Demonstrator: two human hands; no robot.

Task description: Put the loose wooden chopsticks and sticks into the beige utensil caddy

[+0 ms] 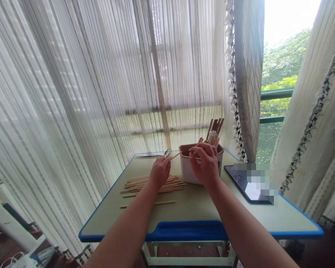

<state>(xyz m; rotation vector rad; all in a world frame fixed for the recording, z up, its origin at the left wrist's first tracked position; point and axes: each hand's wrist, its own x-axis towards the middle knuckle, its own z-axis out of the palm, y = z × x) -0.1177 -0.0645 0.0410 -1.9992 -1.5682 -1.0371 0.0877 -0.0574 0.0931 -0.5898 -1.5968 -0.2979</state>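
Observation:
My left hand (160,172) is closed around one end of a wooden chopstick (176,155), whose other end points up and right toward the container. Beneath that hand, a loose pile of chopsticks (170,185) lies on the table, with a single chopstick (164,203) apart from it, nearer to me. My right hand (206,163) is in front of a white rectangular container (186,169) with a tan rim. Its fingers are bent and pinched together at the rim; what they hold, if anything, is hidden. Dark brown chopsticks (218,125) and a clear-wrapped bundle (213,137) stand upright in the container.
The table (106,219) has a blue edge and a blue front tray (188,229). A tablet (248,186) lies at the right. Shiny metal utensils (166,153) lie at the back left. Sheer curtains (114,74) hang close behind the table.

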